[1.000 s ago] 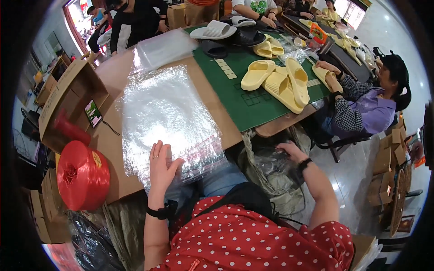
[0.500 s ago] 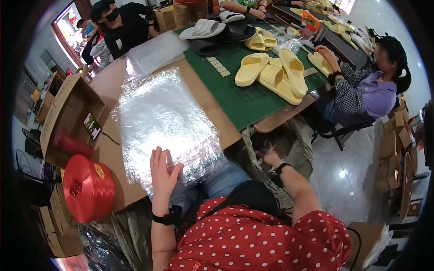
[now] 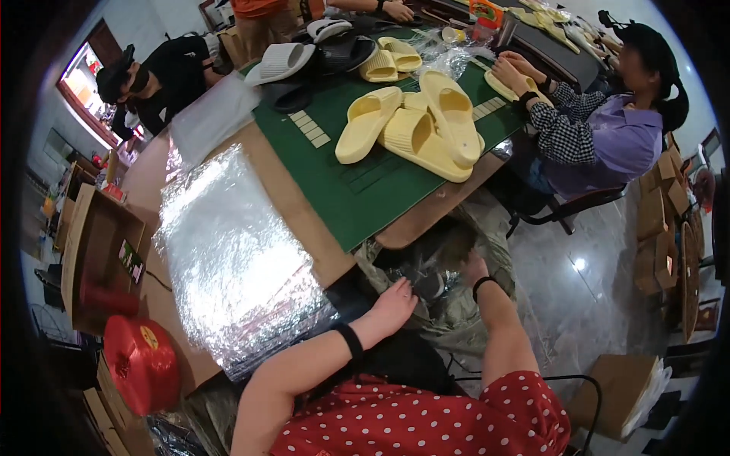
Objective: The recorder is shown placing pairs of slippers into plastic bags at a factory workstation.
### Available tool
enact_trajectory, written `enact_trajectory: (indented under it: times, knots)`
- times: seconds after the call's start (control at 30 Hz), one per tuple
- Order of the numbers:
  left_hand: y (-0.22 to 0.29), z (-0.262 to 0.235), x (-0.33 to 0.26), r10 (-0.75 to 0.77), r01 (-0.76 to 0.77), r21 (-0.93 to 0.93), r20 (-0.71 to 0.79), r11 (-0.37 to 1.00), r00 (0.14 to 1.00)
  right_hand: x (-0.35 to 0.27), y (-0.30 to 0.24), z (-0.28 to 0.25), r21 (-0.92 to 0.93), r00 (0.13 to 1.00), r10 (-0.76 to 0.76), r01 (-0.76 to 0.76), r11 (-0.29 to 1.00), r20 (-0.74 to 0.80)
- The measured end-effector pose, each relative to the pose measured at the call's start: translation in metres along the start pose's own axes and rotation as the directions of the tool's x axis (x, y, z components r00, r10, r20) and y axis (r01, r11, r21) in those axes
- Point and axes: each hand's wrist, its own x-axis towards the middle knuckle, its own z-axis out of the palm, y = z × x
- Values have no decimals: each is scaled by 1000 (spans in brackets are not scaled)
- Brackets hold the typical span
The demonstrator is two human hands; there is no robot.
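My left hand [image 3: 394, 306] reaches across to the near rim of a large greyish-green sack [image 3: 498, 235], its fingers loosely bent and nothing visible in them. Down inside the sack's mouth is my right hand [image 3: 476, 267], blurred, with its fingertips hidden beside a dark brownish blur. Between the two hands, clear plastic wrapping [image 3: 433, 285] shows around something grey and dark that I cannot make out. A stack of clear plastic bags [image 3: 236, 251] lies on the table to the left, apart from both hands.
Yellow slippers [image 3: 433, 140] and grey and black slippers [image 3: 281, 62] rest on a green mat [image 3: 304, 182]. At left are a red twine roll [image 3: 143, 365] and an open cardboard box [image 3: 99, 251] with a phone. A person in purple [image 3: 608, 144] sits at right; another in black leans in at left.
My left hand has left the plastic bag stack and swung right to the sack. My right hand stays in the sack, shifted slightly. The view has turned rightward.
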Motion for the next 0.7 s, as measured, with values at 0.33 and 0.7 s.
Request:
enact_trajectory:
  times: [0.33, 0.7]
  knots:
    - [-24, -42, -44, -321, 329, -373, 85, 868, 943, -3, 101, -111, 921, 878, 476, -144, 362, -50]
    - [-7, -101, -121, -381, 217, -642, -127, 735, 916, -62, 205, -295, 992, 978, 196, -85, 93, 66]
